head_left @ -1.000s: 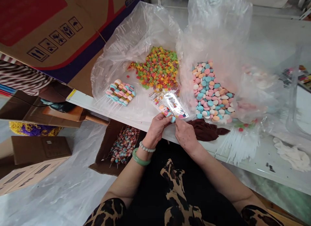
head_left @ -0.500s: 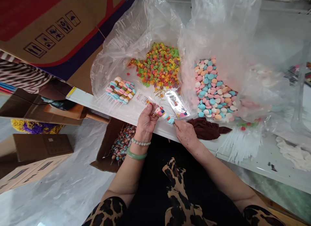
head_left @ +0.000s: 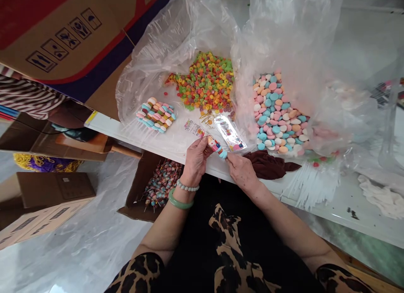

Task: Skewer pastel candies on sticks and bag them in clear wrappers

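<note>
Over the table's front edge, my left hand (head_left: 195, 159) pinches a clear printed candy bag (head_left: 214, 144) between thumb and fingers. The bag is drawn over part of a marshmallow-like candy skewer (head_left: 222, 154), whose blue end pieces stick out toward the right. My right hand (head_left: 242, 170) is closed on that end; its fingers hide the stick. Just beyond my hands lie a stack of silvery printed bags (head_left: 229, 133), a single printed bag (head_left: 193, 127) and gold twist ties (head_left: 207, 117). Further left rest several finished-looking candy skewers (head_left: 156, 115) side by side.
Plastic sheeting holds ring gummies (head_left: 206, 83) and pastel candies (head_left: 277, 116). A brown cloth (head_left: 268, 164) and white sticks (head_left: 311, 186) lie at right. Below the table's left edge stands a carton (head_left: 134, 196) of wrapped skewers; a large box (head_left: 107, 45) is at upper left.
My left hand has slid right, closer to my right hand. The bag now covers more of the candy skewer, and less of it shows bare. My right hand has barely moved.
</note>
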The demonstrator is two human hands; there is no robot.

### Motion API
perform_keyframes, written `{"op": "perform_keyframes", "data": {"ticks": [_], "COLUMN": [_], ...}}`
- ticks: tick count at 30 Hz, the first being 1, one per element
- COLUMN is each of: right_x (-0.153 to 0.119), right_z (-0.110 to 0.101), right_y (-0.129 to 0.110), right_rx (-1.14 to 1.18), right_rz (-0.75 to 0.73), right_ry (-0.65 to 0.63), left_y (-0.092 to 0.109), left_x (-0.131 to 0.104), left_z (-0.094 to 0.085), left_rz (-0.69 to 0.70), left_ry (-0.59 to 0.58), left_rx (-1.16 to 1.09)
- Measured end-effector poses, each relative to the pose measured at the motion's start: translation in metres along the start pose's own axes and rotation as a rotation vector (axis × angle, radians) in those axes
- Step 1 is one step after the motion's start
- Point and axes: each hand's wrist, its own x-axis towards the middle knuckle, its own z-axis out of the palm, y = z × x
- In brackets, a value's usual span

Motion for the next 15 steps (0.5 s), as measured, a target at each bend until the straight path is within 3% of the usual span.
{"op": "perform_keyframes", "data": {"ticks": [3, 9, 15], "right_x": [0.003, 0.007, 0.004], "right_z": [-0.007, -0.015, -0.005], "right_y": [0.002, 0.004, 0.000], "right_rx": [0.209, 0.657, 0.905], "right_rz": [0.034, 0.246, 0.401], "right_ry": [-0.083, -0.317, -0.285], "left_y": [0.007, 0.012, -0.001], "left_x": [0.003, -0.001, -0.007], "left_z": [-0.006, -0.006, 0.004], "left_rz": [-0.034, -0.021, 0.016], "left_ry": [-0.050, -0.142, -0.160], "left_rx": [0.040, 0.114, 0.137]}}
